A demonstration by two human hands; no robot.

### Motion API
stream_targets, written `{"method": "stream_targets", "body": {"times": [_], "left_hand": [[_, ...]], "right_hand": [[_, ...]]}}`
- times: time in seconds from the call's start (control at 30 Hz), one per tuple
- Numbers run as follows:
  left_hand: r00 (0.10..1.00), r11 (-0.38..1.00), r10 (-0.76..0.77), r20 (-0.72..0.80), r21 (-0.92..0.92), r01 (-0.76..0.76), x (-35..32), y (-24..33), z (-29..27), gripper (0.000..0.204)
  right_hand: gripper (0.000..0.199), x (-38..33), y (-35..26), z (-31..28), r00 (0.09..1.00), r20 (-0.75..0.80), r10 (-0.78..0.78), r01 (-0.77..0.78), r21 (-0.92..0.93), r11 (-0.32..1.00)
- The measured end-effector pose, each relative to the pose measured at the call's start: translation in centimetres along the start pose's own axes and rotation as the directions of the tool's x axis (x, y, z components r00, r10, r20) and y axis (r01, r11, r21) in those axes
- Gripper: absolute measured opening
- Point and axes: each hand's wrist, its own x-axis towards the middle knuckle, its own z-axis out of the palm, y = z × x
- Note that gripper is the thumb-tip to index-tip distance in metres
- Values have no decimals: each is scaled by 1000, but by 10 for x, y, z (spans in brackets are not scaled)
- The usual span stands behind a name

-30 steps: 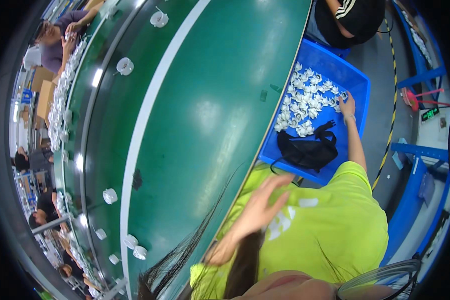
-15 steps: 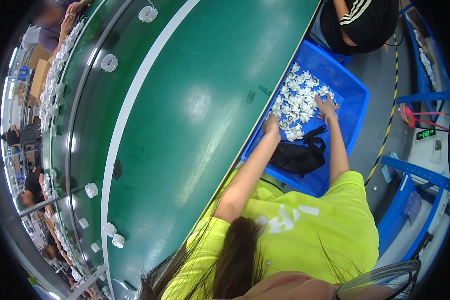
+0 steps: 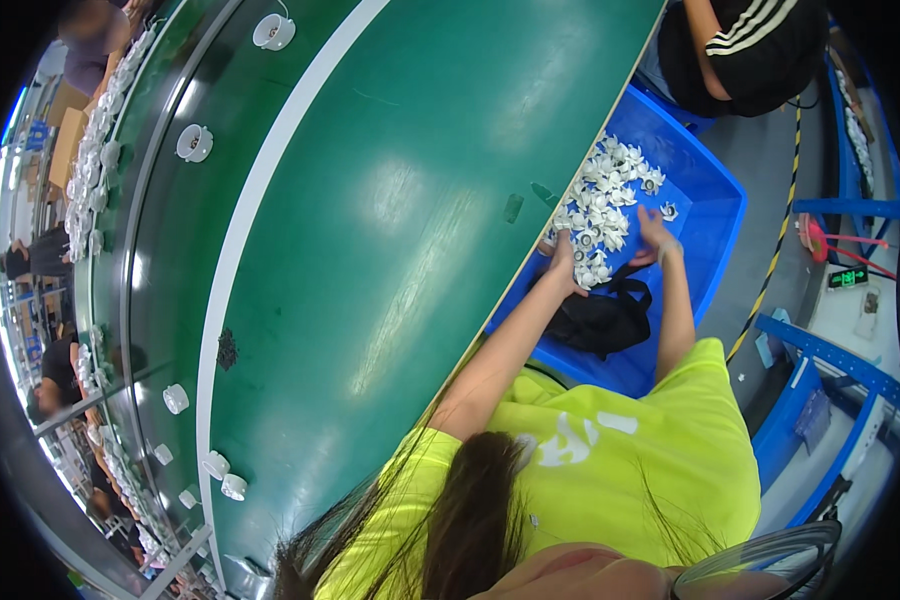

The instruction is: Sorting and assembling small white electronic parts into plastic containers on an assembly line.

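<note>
Right hand (image 3: 658, 241) now sits farther back from the white pieces (image 3: 602, 195), fingers (image 3: 648, 222) spread, and left hand (image 3: 564, 268), grip hard to tell, touches their edge inside the blue bin (image 3: 715, 225), which likely stops spills.

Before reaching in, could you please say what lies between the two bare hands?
In the head view: white petalled pieces lie there, then blue plastic bin floor.

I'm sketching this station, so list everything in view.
Bin: one, blue, beside table
Small parts: many, white, heaped in bin
Cloth item: one, black, in bin
Table: one, green, centre
Round pieces: about seven, white, table's left
Cartons: some, brown, left
Other people: several, dark clothing, left and top
Floor tape: one, yellow-black, right
Frames: several, blue, right
Shirt: one, lime, bottom
Left hand: one, bare, at heap
Right hand: one, bare, over bin
</note>
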Motion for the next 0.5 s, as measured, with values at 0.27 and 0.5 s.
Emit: {"method": "stream_targets", "body": {"times": [0.27, 0.5], "left_hand": [[994, 925, 83, 73, -377, -50, 47, -17, 12, 88], [1000, 904, 27, 0, -426, -25, 33, -12, 13, 81]], "right_hand": [[76, -32, 13, 48, 927, 135, -351, 261, 439, 860], [69, -34, -20, 29, 873, 82, -481, 431, 333, 838]]}}
